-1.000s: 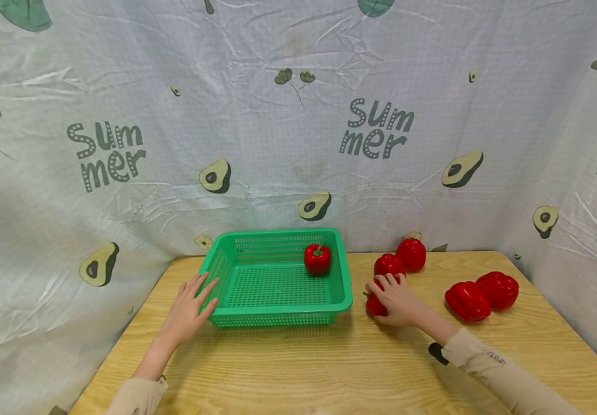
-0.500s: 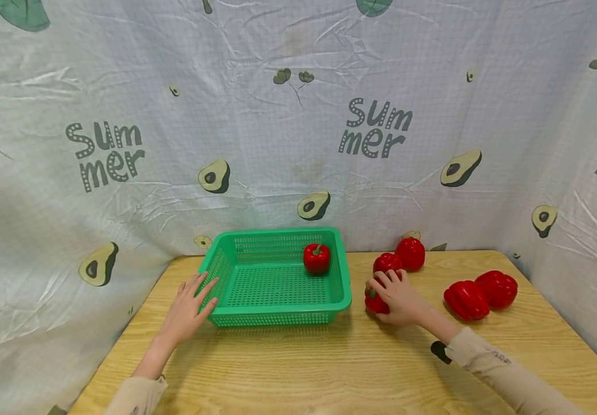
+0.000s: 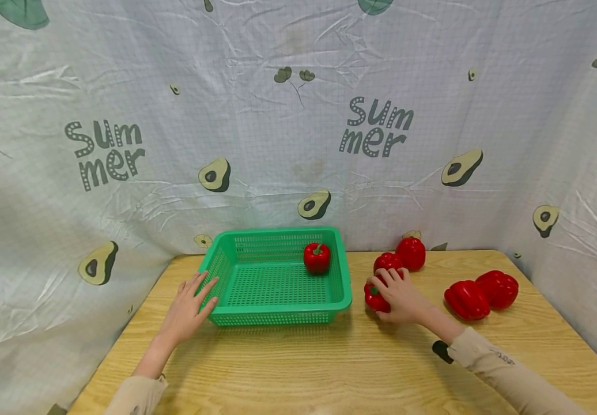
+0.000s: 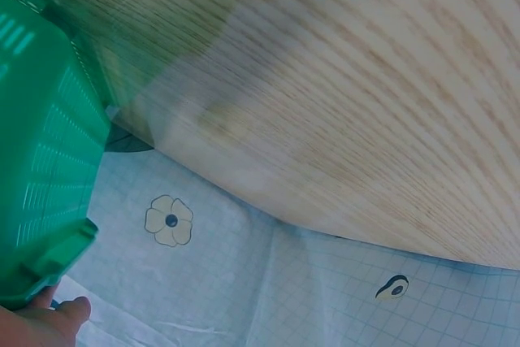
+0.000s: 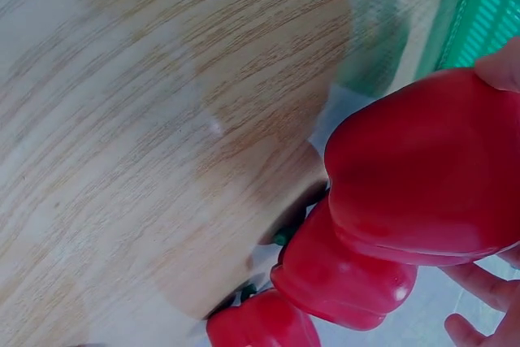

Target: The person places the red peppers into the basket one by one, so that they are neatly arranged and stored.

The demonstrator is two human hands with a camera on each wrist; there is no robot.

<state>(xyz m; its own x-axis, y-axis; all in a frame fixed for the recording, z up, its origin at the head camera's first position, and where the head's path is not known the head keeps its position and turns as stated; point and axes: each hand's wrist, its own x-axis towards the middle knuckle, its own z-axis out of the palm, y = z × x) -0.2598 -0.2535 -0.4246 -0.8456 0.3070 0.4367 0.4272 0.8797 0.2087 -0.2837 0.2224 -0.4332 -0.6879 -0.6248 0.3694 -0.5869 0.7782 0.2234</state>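
Observation:
My right hand (image 3: 404, 297) grips a red bell pepper (image 3: 374, 298) on the table, fingers curled over its top and side, green stem facing the basket. In the right wrist view that bell pepper (image 5: 426, 168) fills the right side, with fingertips at its edges. Spread fingers of my left hand (image 3: 186, 308) rest on the left rim of a green plastic basket (image 3: 278, 310). Inside the basket, at its right end, one red bell pepper (image 3: 316, 259) stands stem up. Just behind the held one sit two more, a nearer bell pepper (image 3: 387, 262) and a farther bell pepper (image 3: 411, 253).
To the right of my right hand, two red bell peppers (image 3: 467, 301) lie against each other. The wooden table (image 3: 298, 369) ends at the back against a printed cloth (image 3: 257, 144), which also hangs along both sides.
The bell pepper under my right hand has turned slightly, its stem now showing more toward the front. My left hand and the basket have stayed in place.

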